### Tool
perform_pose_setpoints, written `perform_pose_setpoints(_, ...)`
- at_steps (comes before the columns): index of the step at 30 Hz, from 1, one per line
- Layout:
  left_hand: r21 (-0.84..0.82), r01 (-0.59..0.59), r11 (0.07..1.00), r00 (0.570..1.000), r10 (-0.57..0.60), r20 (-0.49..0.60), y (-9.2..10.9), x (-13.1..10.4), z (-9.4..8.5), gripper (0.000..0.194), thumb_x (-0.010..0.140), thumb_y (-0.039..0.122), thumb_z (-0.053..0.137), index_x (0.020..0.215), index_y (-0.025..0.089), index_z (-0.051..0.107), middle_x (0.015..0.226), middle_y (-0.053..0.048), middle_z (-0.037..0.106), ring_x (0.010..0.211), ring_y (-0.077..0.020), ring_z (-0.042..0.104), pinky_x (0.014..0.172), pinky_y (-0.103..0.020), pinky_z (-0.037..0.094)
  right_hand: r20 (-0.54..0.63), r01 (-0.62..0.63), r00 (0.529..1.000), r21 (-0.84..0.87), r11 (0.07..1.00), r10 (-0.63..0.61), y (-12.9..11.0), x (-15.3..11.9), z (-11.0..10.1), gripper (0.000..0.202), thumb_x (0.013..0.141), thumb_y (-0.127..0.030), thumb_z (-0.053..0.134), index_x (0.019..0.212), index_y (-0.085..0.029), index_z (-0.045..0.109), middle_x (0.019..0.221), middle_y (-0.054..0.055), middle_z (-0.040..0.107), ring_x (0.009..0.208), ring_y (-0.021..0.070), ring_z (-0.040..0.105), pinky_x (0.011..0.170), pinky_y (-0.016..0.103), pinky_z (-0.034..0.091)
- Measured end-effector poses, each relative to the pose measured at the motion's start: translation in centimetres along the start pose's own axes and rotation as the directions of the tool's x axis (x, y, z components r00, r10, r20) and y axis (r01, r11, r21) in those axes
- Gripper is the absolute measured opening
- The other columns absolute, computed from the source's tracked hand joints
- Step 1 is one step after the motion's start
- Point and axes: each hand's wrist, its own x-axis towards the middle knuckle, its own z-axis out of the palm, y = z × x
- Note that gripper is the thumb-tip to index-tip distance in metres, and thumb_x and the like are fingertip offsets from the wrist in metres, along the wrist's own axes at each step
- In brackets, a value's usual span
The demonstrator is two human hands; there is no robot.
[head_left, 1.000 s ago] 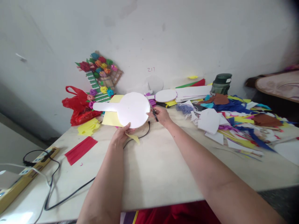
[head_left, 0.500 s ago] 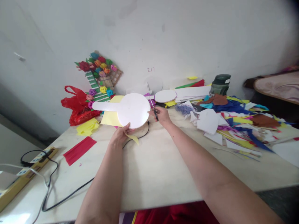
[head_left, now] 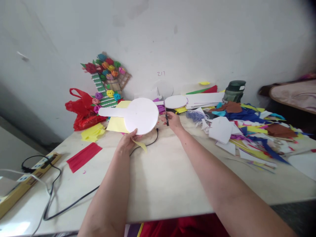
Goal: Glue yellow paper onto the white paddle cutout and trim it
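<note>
My left hand [head_left: 127,141] grips the lower edge of a white round cutout with a long handle [head_left: 141,116], its handle pointing left. Behind the cutout lies a pale yellow sheet [head_left: 115,125], and a narrow yellow strip [head_left: 140,144] hangs below it by my left fingers. My right hand [head_left: 172,121] is closed on scissors with black handles [head_left: 167,119], their blades pointing up, a little to the right of the cutout's edge and apart from it.
Colored paper scraps [head_left: 259,131] are piled on the right, with a green jar [head_left: 234,91] behind. A white oval cutout [head_left: 176,102], paper flowers [head_left: 108,67] and a red bag [head_left: 80,108] stand along the wall. A power strip [head_left: 37,177] with cables lies left.
My right hand has moved slightly right with the scissors, away from the cutout's edge, and the scissors are more upright. My left hand still holds the cutout in nearly the same place.
</note>
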Motion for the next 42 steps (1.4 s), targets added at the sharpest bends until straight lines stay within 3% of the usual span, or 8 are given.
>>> perform_pose_setpoints(5, 0.009, -0.004, 1.0, 1.0, 0.004, 0.0, -0.2, 0.3, -0.3, 0.03, 0.071, 0.003, 0.057, 0.101, 0.008, 0.055, 0.076, -0.009, 0.068, 0.055, -0.0192, 0.064, 0.059, -0.03, 0.056, 0.062, -0.076, 0.996, 0.229, 0.971, 0.063, -1.6, -0.9, -0.1, 0.035, 0.057, -0.041, 0.067, 0.078, -0.016, 0.057, 0.056, -0.002, 0.055, 0.05, 0.0115, 0.055, 0.041, 0.021, 0.044)
perform_pose_setpoints(10, 0.018, -0.012, 1.0, 1.0, 0.012, 0.011, -0.3, 0.4, -0.4, 0.032, 0.071, 0.003, 0.057, 0.102, 0.009, 0.055, 0.075, -0.008, 0.068, 0.055, -0.0187, 0.064, 0.062, -0.029, 0.056, 0.285, -0.121, 0.957, 0.241, 0.963, 0.05, -2.9, -1.8, -0.8, 0.028, 0.06, -0.038, 0.066, 0.073, -0.014, 0.056, 0.053, -0.002, 0.055, 0.042, 0.0084, 0.049, 0.038, 0.02, 0.038)
perform_pose_setpoints(15, -0.003, 0.007, 1.0, 1.0, -0.007, -0.002, -0.3, 0.3, -0.4, 0.038, 0.072, 0.002, 0.054, 0.11, 0.009, 0.052, 0.076, -0.009, 0.068, 0.056, -0.0192, 0.064, 0.062, -0.029, 0.056, 0.372, -0.106, 0.928, 0.197, 0.975, 0.025, -3.1, -2.0, -0.9, 0.027, 0.064, -0.039, 0.064, 0.069, -0.014, 0.056, 0.051, -0.002, 0.056, 0.04, 0.0088, 0.048, 0.039, 0.021, 0.04)
perform_pose_setpoints(24, 0.024, 0.005, 1.0, 1.0, -0.006, 0.023, -0.3, 0.5, -0.6, 0.026, 0.068, 0.004, 0.061, 0.093, 0.008, 0.058, 0.079, -0.01, 0.068, 0.057, -0.0191, 0.064, 0.06, -0.027, 0.057, 0.34, -0.094, 0.94, 0.178, 0.98, 0.028, -3.4, -1.9, -0.9, 0.024, 0.066, -0.038, 0.062, 0.068, -0.015, 0.054, 0.046, -0.003, 0.052, 0.037, 0.0088, 0.045, 0.037, 0.022, 0.04)
perform_pose_setpoints(42, 0.08, 0.002, 0.997, 1.0, -0.001, -0.003, -0.1, 0.2, -0.2, 0.024, 0.069, 0.004, 0.059, 0.092, 0.008, 0.058, 0.072, -0.008, 0.068, 0.054, -0.0184, 0.063, 0.06, -0.029, 0.056, 0.21, -0.06, 0.977, 0.116, 0.991, 0.034, -2.4, -1.5, -0.9, 0.026, 0.053, -0.034, 0.068, 0.068, -0.014, 0.06, 0.041, -0.007, 0.041, 0.035, 0.0063, 0.035, 0.028, 0.019, 0.031)
